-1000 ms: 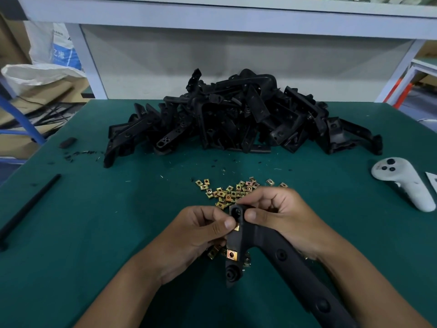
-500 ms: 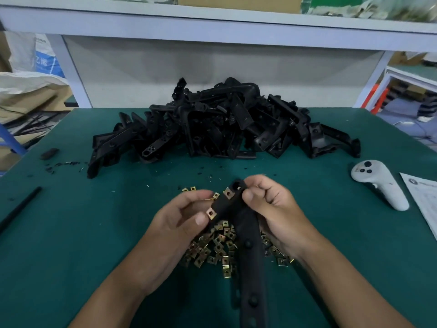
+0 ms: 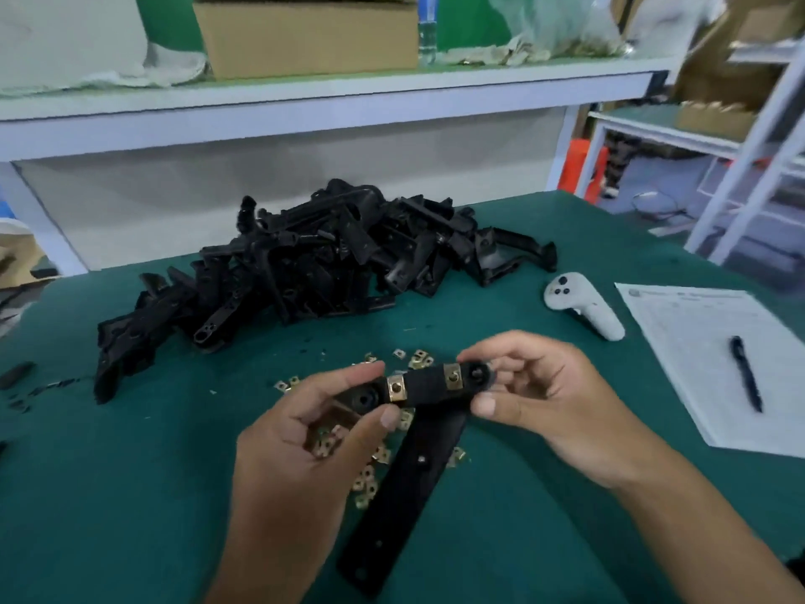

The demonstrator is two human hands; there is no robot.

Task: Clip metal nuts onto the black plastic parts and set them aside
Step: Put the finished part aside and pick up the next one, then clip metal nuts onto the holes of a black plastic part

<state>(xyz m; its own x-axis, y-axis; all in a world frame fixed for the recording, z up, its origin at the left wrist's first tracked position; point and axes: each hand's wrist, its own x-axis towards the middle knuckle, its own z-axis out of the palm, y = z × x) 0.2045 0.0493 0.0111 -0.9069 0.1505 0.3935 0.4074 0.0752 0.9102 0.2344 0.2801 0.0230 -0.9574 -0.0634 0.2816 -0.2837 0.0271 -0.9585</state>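
- A black T-shaped plastic part (image 3: pixel 429 392) is held above the green table mat (image 3: pixel 130 494), its crossbar spanning between both hands.
- The left hand (image 3: pixel 305 433) pinches the crossbar's left end between thumb and fingers.
- The right hand (image 3: pixel 544 398) pinches its right end the same way.
- Two brass-coloured metal clip nuts (image 3: pixel 396 388) sit clipped on the crossbar, between the grips.
- Loose brass nuts (image 3: pixel 366 477) lie scattered on the mat beneath.
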